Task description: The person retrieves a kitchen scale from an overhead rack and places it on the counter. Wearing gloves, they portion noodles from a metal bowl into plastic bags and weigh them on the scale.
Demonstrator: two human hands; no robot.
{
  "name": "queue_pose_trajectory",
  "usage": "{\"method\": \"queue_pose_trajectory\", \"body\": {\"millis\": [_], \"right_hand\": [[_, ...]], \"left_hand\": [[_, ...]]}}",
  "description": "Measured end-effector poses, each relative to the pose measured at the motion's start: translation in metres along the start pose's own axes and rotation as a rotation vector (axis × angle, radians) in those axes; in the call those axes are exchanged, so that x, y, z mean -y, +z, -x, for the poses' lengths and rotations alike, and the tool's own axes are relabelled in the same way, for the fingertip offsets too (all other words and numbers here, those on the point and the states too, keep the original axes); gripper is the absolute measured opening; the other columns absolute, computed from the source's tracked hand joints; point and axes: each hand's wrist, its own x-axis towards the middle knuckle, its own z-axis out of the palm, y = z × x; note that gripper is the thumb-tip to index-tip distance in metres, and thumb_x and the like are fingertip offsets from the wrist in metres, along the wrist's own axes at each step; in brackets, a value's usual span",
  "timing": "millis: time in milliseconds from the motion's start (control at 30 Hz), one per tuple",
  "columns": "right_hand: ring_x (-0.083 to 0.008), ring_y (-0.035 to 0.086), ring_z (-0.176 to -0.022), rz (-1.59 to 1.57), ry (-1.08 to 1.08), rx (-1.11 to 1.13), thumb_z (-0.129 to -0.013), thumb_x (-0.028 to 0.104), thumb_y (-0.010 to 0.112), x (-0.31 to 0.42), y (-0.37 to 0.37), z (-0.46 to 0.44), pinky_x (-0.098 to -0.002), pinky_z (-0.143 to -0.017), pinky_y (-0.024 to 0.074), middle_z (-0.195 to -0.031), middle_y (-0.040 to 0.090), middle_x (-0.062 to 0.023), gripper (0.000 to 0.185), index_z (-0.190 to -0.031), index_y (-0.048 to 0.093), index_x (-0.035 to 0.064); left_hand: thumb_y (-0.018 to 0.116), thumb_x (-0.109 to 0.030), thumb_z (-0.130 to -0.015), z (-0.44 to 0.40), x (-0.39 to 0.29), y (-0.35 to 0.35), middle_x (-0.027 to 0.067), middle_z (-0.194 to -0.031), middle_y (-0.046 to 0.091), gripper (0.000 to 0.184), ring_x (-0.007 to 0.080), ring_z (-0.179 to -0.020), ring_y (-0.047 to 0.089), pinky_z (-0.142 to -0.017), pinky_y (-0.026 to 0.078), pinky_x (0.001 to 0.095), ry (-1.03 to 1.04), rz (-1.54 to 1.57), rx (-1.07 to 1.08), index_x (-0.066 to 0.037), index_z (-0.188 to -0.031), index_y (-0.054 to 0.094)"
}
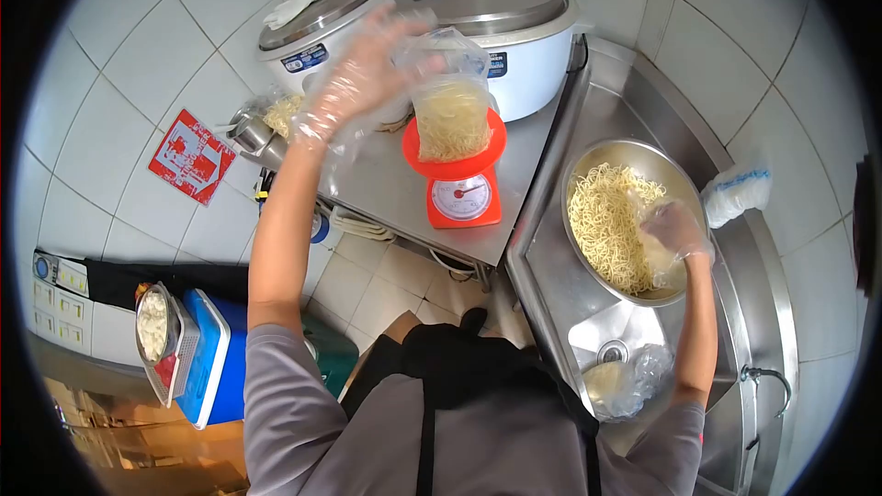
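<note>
My left hand (372, 69), in a clear plastic glove, is raised with its fingers apart and blurred, beside the top of a clear bag of noodles (453, 119). That bag stands on the red pan of a kitchen scale (462, 199) with a round white dial. On the right, my gloved right hand (675, 230) is inside a large metal bowl (581, 165), at the right side of a heap of loose yellow noodles (611, 228). Its fingers point down into the bowl, and what they hold, if anything, is hidden by blur and glove.
Two large cookers (524, 32) with metal lids stand behind the scale. More noodles (283, 115) lie near metal containers at the counter's left. A plastic bag (634, 381) is in the sink (588, 321) below the bowl. A white bag (738, 191) sits at the sink's right edge.
</note>
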Motion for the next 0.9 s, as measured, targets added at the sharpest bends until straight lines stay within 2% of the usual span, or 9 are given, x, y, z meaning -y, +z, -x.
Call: {"method": "queue_pose_trajectory", "body": {"millis": [100,133,233,267,367,467,600,767,900], "right_hand": [[-0.0345,0.060,-0.088,0.078,-0.008,-0.002,-0.070,0.031,0.070,-0.017,0.019,-0.008,-0.0393,-0.079,0.0458,-0.091,0.063,-0.0192,0.035,-0.091,0.065,0.0039],[-0.0348,0.060,-0.089,0.074,-0.019,-0.016,-0.070,0.031,0.070,-0.017,0.021,-0.009,-0.0395,-0.079,0.0456,-0.092,0.063,-0.0193,0.035,-0.091,0.065,0.0038],[-0.0344,0.061,-0.080,0.064,-0.111,-0.089,-0.070,0.022,0.067,-0.021,0.025,-0.014,-0.0384,-0.071,0.0470,-0.083,0.063,-0.0213,0.026,-0.085,0.065,0.0012],[-0.0340,0.062,-0.075,0.060,-0.149,-0.120,-0.070,0.018,0.066,-0.022,0.025,-0.016,-0.0377,-0.067,0.0478,-0.078,0.063,-0.0223,0.022,-0.082,0.065,-0.0001],[-0.0357,0.062,-0.075,-0.014,-0.081,-0.057,-0.070,0.022,0.064,-0.005,0.015,-0.010,-0.0385,-0.067,0.0484,-0.077,0.062,-0.0235,0.025,-0.082,0.065,-0.0005],[-0.0353,0.061,-0.082,0.042,-0.013,-0.005,-0.072,0.028,0.064,-0.016,0.016,-0.014,-0.0400,-0.073,0.0475,-0.086,0.063,-0.0215,0.030,-0.090,0.065,0.0035],[-0.0357,0.061,-0.084,0.014,-0.013,-0.040,-0.072,0.028,0.064,-0.018,0.015,-0.012,-0.0397,-0.074,0.0475,-0.087,0.062,-0.0222,0.030,-0.090,0.066,0.0036],[-0.0362,0.061,-0.082,0.009,0.039,0.028,-0.072,0.027,0.065,-0.020,0.012,-0.006,-0.0399,-0.074,0.0473,-0.087,0.062,-0.0226,0.031,-0.092,0.065,0.0035],[-0.0288,0.062,-0.067,-0.059,-0.079,-0.112,-0.070,0.021,0.065,-0.039,0.023,-0.008,-0.0354,-0.062,0.0470,-0.072,0.062,-0.0217,0.026,-0.080,0.063,-0.0028]], "left_hand": [[0.065,-0.032,-0.079,0.009,0.006,0.009,0.0179,-0.132,0.042,0.027,0.0324,-0.114,0.049,-0.095,0.039,0.0395,-0.027,-0.057,0.322,-0.006,-0.088,0.063],[0.065,-0.027,-0.080,0.009,0.011,0.008,0.0178,-0.134,0.041,0.023,0.0331,-0.114,0.050,-0.095,0.039,0.0404,-0.104,-0.003,0.277,-0.004,-0.079,0.061],[0.065,-0.026,-0.080,0.010,0.018,-0.007,0.0160,-0.133,0.042,0.022,0.0307,-0.114,0.050,-0.095,0.039,0.0392,-0.105,0.098,0.286,-0.005,-0.085,0.061],[0.065,-0.032,-0.079,0.011,0.019,-0.011,0.0165,-0.132,0.043,0.027,0.0307,-0.116,0.048,-0.096,0.037,0.0384,-0.157,0.169,0.248,-0.006,-0.086,0.062],[0.064,-0.045,-0.077,0.011,0.022,-0.021,0.0170,-0.131,0.045,0.041,0.0306,-0.120,0.044,-0.099,0.034,0.0368,-0.284,0.308,0.168,-0.007,-0.091,0.062],[0.055,-0.054,-0.081,0.007,0.038,-0.026,0.0150,-0.125,0.050,0.053,0.0291,-0.114,0.048,-0.096,0.036,0.0359,-0.366,0.326,0.179,-0.006,-0.104,0.058],[0.052,-0.056,-0.082,0.001,0.044,-0.030,0.0122,-0.107,0.059,0.056,0.0236,-0.099,0.054,-0.089,0.039,0.0335,-0.406,0.278,0.134,-0.007,-0.110,0.056],[0.051,-0.056,-0.082,-0.006,0.046,-0.022,0.0118,-0.105,0.059,0.058,0.0216,-0.099,0.053,-0.089,0.038,0.0319,-0.446,0.351,0.133,-0.007,-0.112,0.054],[0.048,-0.057,-0.083,-0.012,0.030,-0.032,0.0083,-0.101,0.058,0.058,0.0181,-0.095,0.051,-0.088,0.038,0.0309,-0.411,0.264,0.174,-0.005,-0.110,0.053]]}}
